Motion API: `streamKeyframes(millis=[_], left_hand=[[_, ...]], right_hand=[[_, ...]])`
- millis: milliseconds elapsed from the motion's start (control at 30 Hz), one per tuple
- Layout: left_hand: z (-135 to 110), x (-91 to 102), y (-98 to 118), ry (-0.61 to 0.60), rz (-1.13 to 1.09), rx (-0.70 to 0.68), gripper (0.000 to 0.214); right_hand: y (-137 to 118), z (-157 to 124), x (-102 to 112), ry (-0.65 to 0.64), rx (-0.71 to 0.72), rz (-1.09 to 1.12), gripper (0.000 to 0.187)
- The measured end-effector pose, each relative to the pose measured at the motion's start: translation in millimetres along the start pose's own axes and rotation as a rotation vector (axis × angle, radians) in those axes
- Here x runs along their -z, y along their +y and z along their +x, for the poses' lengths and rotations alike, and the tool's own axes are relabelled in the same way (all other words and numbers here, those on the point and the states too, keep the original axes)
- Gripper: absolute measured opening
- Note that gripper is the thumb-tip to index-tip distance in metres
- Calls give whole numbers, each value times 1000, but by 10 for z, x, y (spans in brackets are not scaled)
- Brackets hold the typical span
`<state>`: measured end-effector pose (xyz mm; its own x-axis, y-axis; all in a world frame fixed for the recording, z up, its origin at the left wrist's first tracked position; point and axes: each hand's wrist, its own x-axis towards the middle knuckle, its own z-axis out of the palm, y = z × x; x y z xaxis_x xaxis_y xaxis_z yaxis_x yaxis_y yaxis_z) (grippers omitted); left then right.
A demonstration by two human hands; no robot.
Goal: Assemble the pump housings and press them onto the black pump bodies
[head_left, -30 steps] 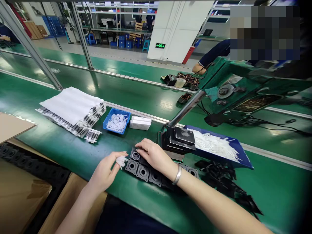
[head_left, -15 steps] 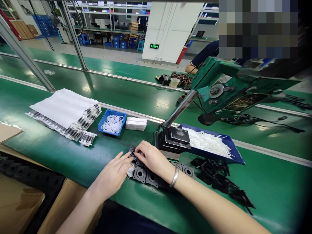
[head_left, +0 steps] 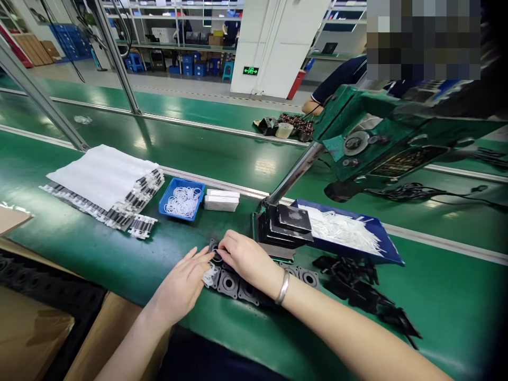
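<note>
Left grip: left hand (head_left: pixel 180 291), fingers extended but drawn close together, a bunch of white rings (head_left: pixel 210 275) held under the fingertips.
Right grip: right hand (head_left: pixel 248 260), thumb and fingers bunched low, tips nearly together at the rim of a plate; cannot tell whether they pinch anything.
Square black plates: rows of these, with round holes (head_left: pixel 228 284), on the counter (head_left: pixel 226 330), directly under and around the right grip; the leftmost far plate (head_left: pixel 213 245) sits between the two grips.
Wrist: silver bracelet (head_left: pixel 283 287) behind the right grip.
Ring tray: small blue tray (head_left: pixel 178 216), loose white rings inside, beyond the left grip.
White blocks: short stack (head_left: pixel 221 201), just beside the tray, beyond the right grip.
Press: green machine (head_left: pixel 357 121) on a steel column, up and right of the right grip; black stepped blocks (head_left: pixel 286 225) at its foot.
Blue bin: sloping bin (head_left: pixel 392 253) of white strips (head_left: pixel 341 227), farther right.
Black parts: loose heap (head_left: pixel 353 286), right of the right grip.
Paper: white sheet (head_left: pixel 103 174) over black-and-white pieces (head_left: pixel 142 226), left of and beyond the left grip.
</note>
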<state>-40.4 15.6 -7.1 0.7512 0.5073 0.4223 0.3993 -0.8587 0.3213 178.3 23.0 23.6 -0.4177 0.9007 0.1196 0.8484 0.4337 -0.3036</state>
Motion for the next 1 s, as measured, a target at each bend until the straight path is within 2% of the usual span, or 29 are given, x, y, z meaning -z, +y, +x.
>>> streamKeyframes(millis=[200,333,433,533,667,900,967,1000], left_hand=[[7,25,-27,12,16,5,33],[60,26,-4,-18,27,-45,30],[101,28,7,-30,51,-82,25],[135,41,8,-23,73,-99,23],[189,36,3,-24,95,-120,25],[82,48,-115,19,127,-153,29],[123,-42,-178,56,108,-203,27],[219,-153,-190,87,80,-237,26]], right_hand=[[86,68,-5,42,-66,124,6],[89,77,-9,22,-64,132,6],[85,59,7,56,-61,145,1],[100,12,31,83,1,141,13],[110,-91,54,9,107,41,28],[91,-249,57,33,107,-47,26],[47,-276,84,32,114,-94,25],[15,-282,107,21,120,-128,25]])
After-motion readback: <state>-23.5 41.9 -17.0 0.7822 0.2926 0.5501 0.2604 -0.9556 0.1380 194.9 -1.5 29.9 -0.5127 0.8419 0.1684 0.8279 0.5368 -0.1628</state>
